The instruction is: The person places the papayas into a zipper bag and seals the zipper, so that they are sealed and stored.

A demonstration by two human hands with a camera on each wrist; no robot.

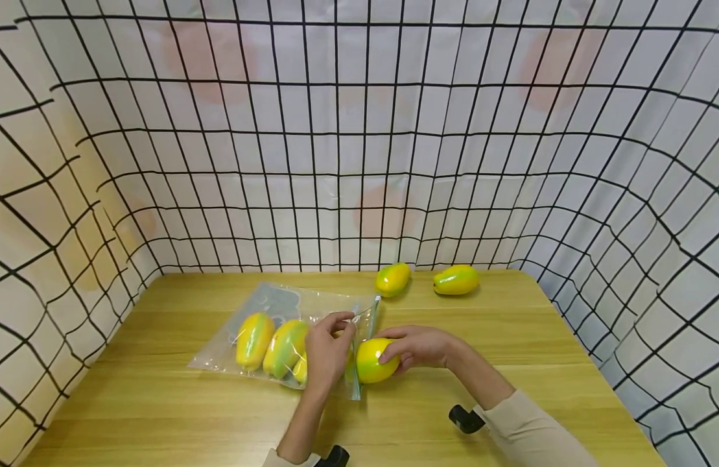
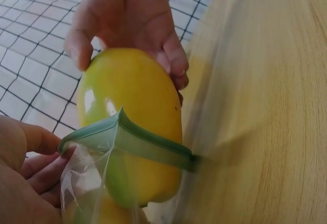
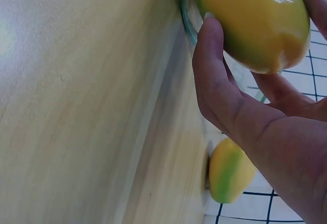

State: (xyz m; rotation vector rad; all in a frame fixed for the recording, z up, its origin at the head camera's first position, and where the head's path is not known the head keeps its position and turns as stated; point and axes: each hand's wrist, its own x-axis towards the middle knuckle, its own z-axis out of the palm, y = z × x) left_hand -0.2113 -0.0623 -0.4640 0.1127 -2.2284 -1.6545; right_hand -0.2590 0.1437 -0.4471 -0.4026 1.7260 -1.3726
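Note:
My right hand (image 1: pixel 420 347) grips a yellow-green papaya (image 1: pixel 375 360) by its outer end, fingers and thumb spread round it. In the left wrist view, the papaya's lower part is inside the mouth of a clear zip bag (image 2: pixel 82 175), behind the green zip strip. My left hand (image 1: pixel 329 350) pinches the bag's edge at the mouth, holding it apart from the other side. Inside the bag lie several papayas, among them one at the left (image 1: pixel 255 341) and one beside it (image 1: pixel 286 349); another is partly hidden by my left hand.
Two more papayas lie at the back of the wooden table (image 1: pixel 178 415), one near the middle (image 1: pixel 393 279) and one farther right (image 1: pixel 456 279). White walls with a black grid (image 1: pixel 347 149) enclose the back and sides.

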